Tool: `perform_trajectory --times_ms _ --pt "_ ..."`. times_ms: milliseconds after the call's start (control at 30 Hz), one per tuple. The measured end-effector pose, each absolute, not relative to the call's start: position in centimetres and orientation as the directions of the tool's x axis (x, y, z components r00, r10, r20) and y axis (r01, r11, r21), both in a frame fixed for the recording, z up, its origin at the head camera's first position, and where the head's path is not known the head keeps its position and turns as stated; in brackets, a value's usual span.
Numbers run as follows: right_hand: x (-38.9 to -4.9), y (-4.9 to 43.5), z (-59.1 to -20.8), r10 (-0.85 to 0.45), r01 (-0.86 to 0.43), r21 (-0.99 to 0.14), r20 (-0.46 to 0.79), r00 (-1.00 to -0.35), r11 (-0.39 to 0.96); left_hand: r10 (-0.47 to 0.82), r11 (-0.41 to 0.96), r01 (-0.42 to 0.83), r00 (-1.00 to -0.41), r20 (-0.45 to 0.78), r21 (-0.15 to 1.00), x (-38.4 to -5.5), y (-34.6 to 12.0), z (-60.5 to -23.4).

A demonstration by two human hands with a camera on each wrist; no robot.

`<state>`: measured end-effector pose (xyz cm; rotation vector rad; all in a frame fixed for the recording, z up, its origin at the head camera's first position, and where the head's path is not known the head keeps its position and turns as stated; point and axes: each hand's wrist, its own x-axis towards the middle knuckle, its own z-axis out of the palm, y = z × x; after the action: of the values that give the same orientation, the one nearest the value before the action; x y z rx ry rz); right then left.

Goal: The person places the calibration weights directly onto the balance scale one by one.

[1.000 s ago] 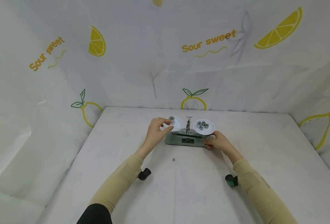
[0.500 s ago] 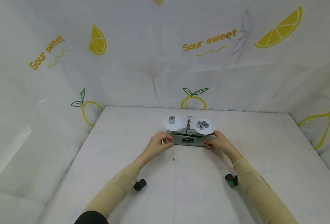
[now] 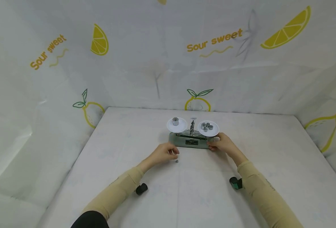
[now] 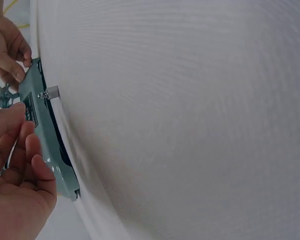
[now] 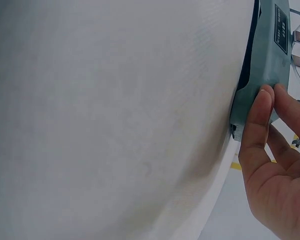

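Note:
A balance scale [image 3: 192, 142] with a green base stands toward the back of the table. Its left pan [image 3: 172, 129] bears one larger metal weight [image 3: 175, 121]; on the right pan [image 3: 212, 133] sit several smaller metal weights [image 3: 205, 129]. My right hand [image 3: 225, 145] grips the right end of the base, thumb and fingers against its edge [image 5: 262, 75]. My left hand [image 3: 163, 152], fingers bent and nothing visible between them, hovers in front of the base. Just below its fingertips a small metal weight [image 4: 52, 92] stands on the table, apart from the fingers.
White cloth covers the table [image 3: 202, 196]. A white wall sheet [image 3: 145, 63] printed with lemons rises behind it and along both sides. Dark wrist devices [image 3: 141, 189] sit under the sleeves.
My left hand has left the left pan's edge, where the larger weight stands, and come down toward the small weight on the table. The right hand has stayed at the base.

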<state>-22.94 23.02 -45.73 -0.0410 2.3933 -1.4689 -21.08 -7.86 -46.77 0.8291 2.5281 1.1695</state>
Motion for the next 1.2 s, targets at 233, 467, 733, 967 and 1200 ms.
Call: perform_trajectory --times_ms 233,467,733,967,1200 --pt "-22.8 22.8 -45.7 -0.173 0.159 -0.856 -0.275 -0.946 0.491 0.580 0.573 0.333 -0.810 -0.083 0.749 -20.8 -7.6 -47.2" --pt "-22.7 22.5 -45.6 -0.171 0.156 -0.843 -0.280 -0.945 0.515 0.592 0.569 0.341 -0.801 -0.085 0.748 -20.8 -7.6 -47.6" --pt "-22.9 22.6 -45.8 -0.164 0.165 -0.843 -0.284 -0.945 0.512 0.586 0.576 0.354 -0.807 -0.070 0.737 -20.7 -7.6 -47.6" --pt "-22.9 22.6 -45.7 -0.160 0.175 -0.844 -0.292 -0.943 0.506 0.568 0.547 0.331 -0.821 -0.051 0.769 -20.5 -8.0 -47.2" --pt "-22.9 22.6 -45.7 -0.172 0.174 -0.854 -0.290 -0.941 0.490 0.539 0.541 0.351 -0.842 0.005 0.765 -20.8 -8.3 -46.4"
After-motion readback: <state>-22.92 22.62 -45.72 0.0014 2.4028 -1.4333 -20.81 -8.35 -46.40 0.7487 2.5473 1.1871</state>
